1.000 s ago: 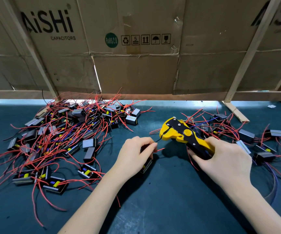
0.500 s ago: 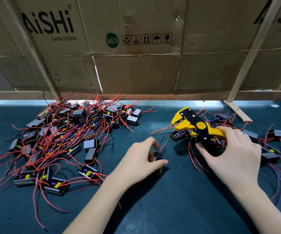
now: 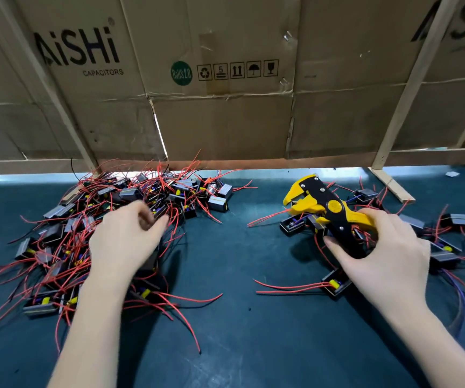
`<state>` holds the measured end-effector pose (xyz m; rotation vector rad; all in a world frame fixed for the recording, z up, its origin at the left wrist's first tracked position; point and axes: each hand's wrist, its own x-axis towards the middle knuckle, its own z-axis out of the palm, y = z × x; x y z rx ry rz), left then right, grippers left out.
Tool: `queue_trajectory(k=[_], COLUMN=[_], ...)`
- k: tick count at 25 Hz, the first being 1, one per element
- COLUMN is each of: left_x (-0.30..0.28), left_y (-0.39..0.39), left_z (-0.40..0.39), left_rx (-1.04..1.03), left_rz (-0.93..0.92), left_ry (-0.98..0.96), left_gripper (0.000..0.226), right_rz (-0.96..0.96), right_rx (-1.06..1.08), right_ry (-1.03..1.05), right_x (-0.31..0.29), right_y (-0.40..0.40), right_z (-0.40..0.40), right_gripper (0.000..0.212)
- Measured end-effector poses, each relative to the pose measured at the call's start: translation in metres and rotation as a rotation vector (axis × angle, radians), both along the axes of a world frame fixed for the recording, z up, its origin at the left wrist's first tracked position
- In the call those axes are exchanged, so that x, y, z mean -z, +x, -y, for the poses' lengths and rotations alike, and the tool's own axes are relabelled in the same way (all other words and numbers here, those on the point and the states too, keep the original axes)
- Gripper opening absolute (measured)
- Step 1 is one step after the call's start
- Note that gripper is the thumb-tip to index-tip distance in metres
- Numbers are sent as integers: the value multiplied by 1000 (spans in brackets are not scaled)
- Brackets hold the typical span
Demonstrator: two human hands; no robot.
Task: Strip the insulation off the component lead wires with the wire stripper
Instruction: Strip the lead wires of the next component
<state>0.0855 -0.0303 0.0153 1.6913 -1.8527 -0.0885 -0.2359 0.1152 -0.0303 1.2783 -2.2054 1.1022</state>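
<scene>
Reaching into the left pile [image 3: 108, 219], the left hand [image 3: 126, 242] hovers blurred over tangled red leads with fingers loosely curled; it seems to hold nothing, though the blur leaves that uncertain. The right hand [image 3: 379, 253] grips the handles of the stripper [image 3: 323, 208], whose yellow jaws stand apart and point up-left, above a smaller pile [image 3: 435, 236] on the right of the table [image 3: 239, 345]. 1 component [image 3: 336, 285] lies alone just beside the right wrist, its 2 red leads trailing left.

The main risk is the tangle: lifting 1 part will likely drag neighbours along by their crossed leads, pulling them off the pile or snagging the chosen wire so it feeds crooked into the jaws. A lead seated askew or too deep could be nicked or cut short rather than stripped. The stripper also hangs right over parts on the right, so lowering it carelessly may catch a stray lead. Mixing the 2 piles would mean repeating work.
</scene>
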Motion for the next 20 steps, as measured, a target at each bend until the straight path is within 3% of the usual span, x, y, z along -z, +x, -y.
queue_trajectory(k=[3, 12, 15, 20], left_x=[7, 12, 5, -7], left_y=[16, 8, 6, 5], left_z=[7, 5, 2, 0], left_rx=[81, 78, 14, -95], left_rz=[104, 139, -13, -507], left_ry=[284, 325, 163, -283], left_gripper=[27, 32, 26, 39], right_rz=[-8, 40, 45, 50], right_rx=[-5, -32, -41, -43], right_ry=[9, 14, 14, 26], right_x=[0, -1, -1, -1], right_y=[0, 3, 4, 3], right_z=[0, -1, -1, -1], right_gripper=[57, 54, 54, 53])
